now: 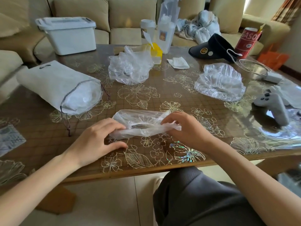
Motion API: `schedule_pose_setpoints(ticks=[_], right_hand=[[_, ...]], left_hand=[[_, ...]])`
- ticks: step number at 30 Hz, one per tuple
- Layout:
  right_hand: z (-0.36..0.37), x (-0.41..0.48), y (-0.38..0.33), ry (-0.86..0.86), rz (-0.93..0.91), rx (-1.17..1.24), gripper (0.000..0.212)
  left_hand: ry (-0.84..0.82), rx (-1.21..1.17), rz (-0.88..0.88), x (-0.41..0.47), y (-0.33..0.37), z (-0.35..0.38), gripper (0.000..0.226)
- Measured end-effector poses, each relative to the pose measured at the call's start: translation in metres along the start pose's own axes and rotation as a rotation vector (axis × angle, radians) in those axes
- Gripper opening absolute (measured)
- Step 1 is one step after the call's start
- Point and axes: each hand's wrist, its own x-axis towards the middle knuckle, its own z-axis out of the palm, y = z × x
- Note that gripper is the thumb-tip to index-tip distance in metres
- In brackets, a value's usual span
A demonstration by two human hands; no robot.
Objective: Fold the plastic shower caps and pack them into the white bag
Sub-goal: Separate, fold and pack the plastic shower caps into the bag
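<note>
While the table (48,141) carries everything, the white bag (53,84) lies on its side at the left, its open mouth facing the centre with clear plastic showing inside. The middle shower cap (130,69) and the right shower cap (219,82) sit crumpled farther back, well apart. Near the front edge, the half-folded shower cap (140,123) lies on the table between both hands. The left grip (97,137) curls its fingers over its left end, and the right grip (184,128) pinches its right end.
</note>
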Motion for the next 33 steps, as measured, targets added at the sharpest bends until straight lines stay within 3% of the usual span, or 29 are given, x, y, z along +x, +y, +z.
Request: schedule_pose_setpoints(ticks=[2,4,8,13,18,21,24,27,30,33], right_hand=[[0.0,0.001,0.003,-0.071,0.017,0.016,0.017],[-0.001,0.002,0.006,-0.13,0.095,0.071,0.007],[-0.006,0.008,0.005,-0.119,0.39,0.327,0.038],[0.013,0.032,0.002,0.064,0.473,0.022,0.051],[0.027,0.041,0.001,0.151,0.54,-0.26,0.051],[0.03,0.041,-0.004,0.157,0.521,-0.4,0.044],[0.033,0.04,-0.006,0.17,0.504,-0.439,0.023],[0.029,0.038,-0.006,0.151,0.482,-0.386,0.025],[0.009,0.034,-0.004,0.015,0.475,-0.277,0.038],[-0.02,0.022,-0.012,0.018,0.435,0.184,0.042]], left_hand=[[0.013,-0.032,0.0,-0.001,-0.003,0.001,0.048],[0.035,-0.152,-0.109,0.002,-0.003,-0.001,0.043],[0.006,-0.261,-0.354,0.021,-0.002,-0.003,0.018],[-0.024,0.003,-0.464,0.052,-0.002,0.01,0.034],[-0.007,0.227,-0.583,0.065,0.004,0.021,0.02],[-0.015,0.402,-0.589,0.064,0.008,0.022,0.026],[-0.035,0.436,-0.591,0.067,0.009,0.022,0.027],[-0.026,0.207,-0.609,0.074,0.005,0.016,0.021],[-0.009,-0.44,-0.741,0.082,0.005,-0.009,0.017],[-0.089,-1.081,-0.704,0.087,0.016,-0.036,0.019]])
